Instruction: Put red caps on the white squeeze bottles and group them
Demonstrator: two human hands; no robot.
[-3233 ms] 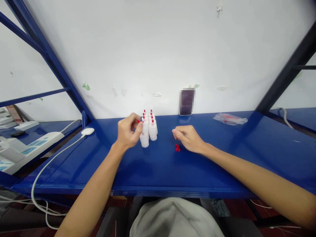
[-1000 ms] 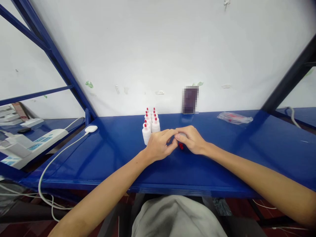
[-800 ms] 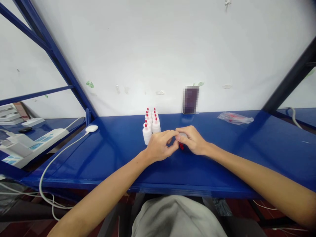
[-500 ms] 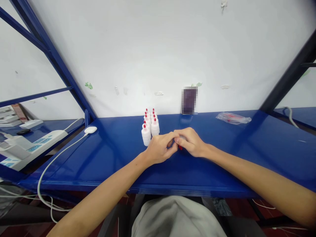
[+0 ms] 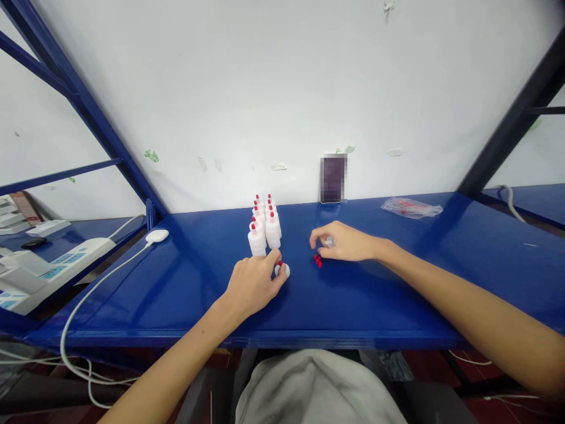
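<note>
Closed around a white squeeze bottle (image 5: 282, 270) with a red tip is my left hand (image 5: 252, 285), low over the table just in front of the bottle group. My right hand (image 5: 346, 241) is curled, with a small part of another white bottle (image 5: 329, 241) showing between its thumb and fingers; the rest of that bottle is hidden. Right below the right fingertips lie several small red caps (image 5: 318, 261) in a cluster. Beyond my left hand, several white bottles (image 5: 265, 229) with red tips stand upright in two rows.
A clear plastic bag (image 5: 411, 207) with red pieces lies at the back right of the blue table (image 5: 353, 312). A dark blurred rectangle (image 5: 333, 178) leans on the wall. A white charger (image 5: 157, 235) with a cable and a power strip (image 5: 66, 268) are on the left.
My hands have drawn apart: the left went left and down with the capped bottle, the right stayed near the red caps. More of the caps shows now. The view has shifted slightly.
</note>
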